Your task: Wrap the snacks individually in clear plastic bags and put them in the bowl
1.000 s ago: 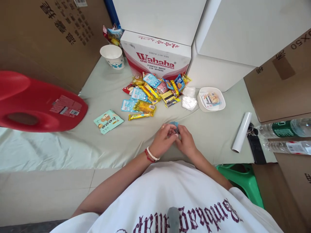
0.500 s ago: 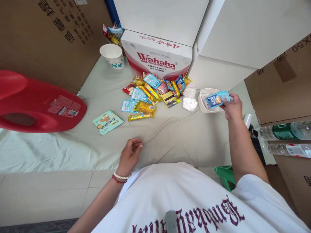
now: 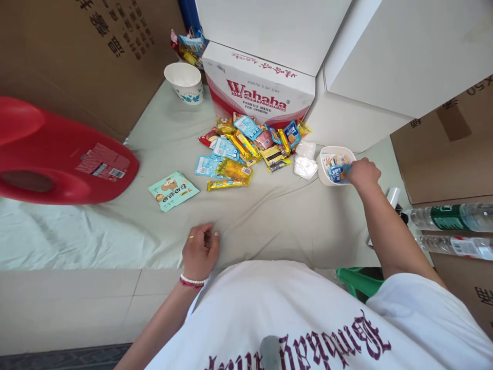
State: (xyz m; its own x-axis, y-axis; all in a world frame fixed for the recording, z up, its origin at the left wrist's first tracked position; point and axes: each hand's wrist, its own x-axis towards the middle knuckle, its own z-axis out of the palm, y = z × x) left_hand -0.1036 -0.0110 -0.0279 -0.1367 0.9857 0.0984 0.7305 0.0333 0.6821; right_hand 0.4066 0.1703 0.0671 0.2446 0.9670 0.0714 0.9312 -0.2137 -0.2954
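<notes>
My right hand (image 3: 364, 173) reaches over the right rim of a white plastic bowl (image 3: 326, 177), its fingers closed at the edge of a blue snack packet (image 3: 339, 173). The packet lies inside the bowl, against a white packet and a tan wrapped snack (image 3: 339, 160). My fingertips are partly hidden behind the back of the hand. Resting on the cloth near the front edge, my left hand (image 3: 200, 250) has its fingers curled in, with nothing visible in them. A mint-green packet (image 3: 173, 191) lies to its upper left.
A pile of wrapped snacks (image 3: 250, 146) lies before a Wahaha carton (image 3: 262, 92). Crumpled white plastic (image 3: 305, 167) sits left of the bowl. A paper cup (image 3: 185, 85), a big red jug (image 3: 65, 154) and plastic bottles (image 3: 454, 218) stand or lie around the sides.
My hands have parted from around the blue packet. My right hand carried it right and lowered it into the bowl; my left hand moved left and came down on the cloth.
</notes>
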